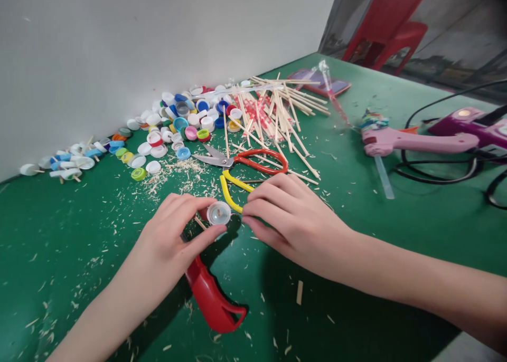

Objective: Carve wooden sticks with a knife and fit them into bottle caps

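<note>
Red handle (209, 294) nearest; left hand (170, 227) pinches 1 cap (219, 213); right hand (291, 214) half-curled, hold unclear.

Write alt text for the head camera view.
A left hand pinches a translucent bottle cap above a green table, while the right hand is by the yellow handle of open scissors. Behind lie piled bottle caps and wooden sticks; a red-handled tool lies in front, a pink glue gun to the right.

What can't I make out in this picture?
All in the head view:
Whether the right hand pinches anything: hidden by its fingers.
The front of the red-handled tool: hidden by the left hand.
The rest of the purple device: cut off by the right edge.
</note>
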`<state>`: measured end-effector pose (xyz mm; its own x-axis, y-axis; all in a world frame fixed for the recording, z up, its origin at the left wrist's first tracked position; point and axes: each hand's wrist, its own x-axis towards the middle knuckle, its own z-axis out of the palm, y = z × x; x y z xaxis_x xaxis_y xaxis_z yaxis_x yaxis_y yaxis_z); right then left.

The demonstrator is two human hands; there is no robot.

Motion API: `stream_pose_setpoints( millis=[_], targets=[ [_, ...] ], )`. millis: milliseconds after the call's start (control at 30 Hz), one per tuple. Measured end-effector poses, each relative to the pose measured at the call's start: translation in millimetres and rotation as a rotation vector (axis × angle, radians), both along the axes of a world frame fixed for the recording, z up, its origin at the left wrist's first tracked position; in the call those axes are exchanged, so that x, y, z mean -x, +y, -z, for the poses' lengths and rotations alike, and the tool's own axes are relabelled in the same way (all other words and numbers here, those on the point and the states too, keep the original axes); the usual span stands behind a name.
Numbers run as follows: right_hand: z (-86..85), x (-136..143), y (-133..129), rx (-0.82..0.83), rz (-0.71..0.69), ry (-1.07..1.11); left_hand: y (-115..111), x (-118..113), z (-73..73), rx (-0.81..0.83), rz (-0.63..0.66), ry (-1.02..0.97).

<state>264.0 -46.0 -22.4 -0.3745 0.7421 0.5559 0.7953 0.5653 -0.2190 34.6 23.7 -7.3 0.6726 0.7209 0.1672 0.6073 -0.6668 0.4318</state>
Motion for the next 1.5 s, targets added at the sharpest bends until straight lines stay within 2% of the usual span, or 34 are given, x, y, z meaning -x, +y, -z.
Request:
stream_pose_setpoints(
  millis=[500, 1100, 1267, 1500],
  targets=[
    [-1.3, -2.6, 0.8, 0.01, 0.003, 0.0, 4.6, 3.4, -1.4, -0.041, -0.004, 0.008],
    [-1.2, -5.4, 2.1, -0.02, -0.005, 0.024, 19.9, 16.8, -8.0, 0.074, -0.156, 0.049],
    [-3.1, -6.2, -0.2, -0.02, 0.003, 0.035, 32.3, 29.5, -12.2, 0.083, -0.29, 0.094],
    [-7.0, -6.8, -4.3, -0.034, 0.021, 0.061, 60.8, 55.4, -32.0, 0.149, -0.663, 0.214]
  ],
)
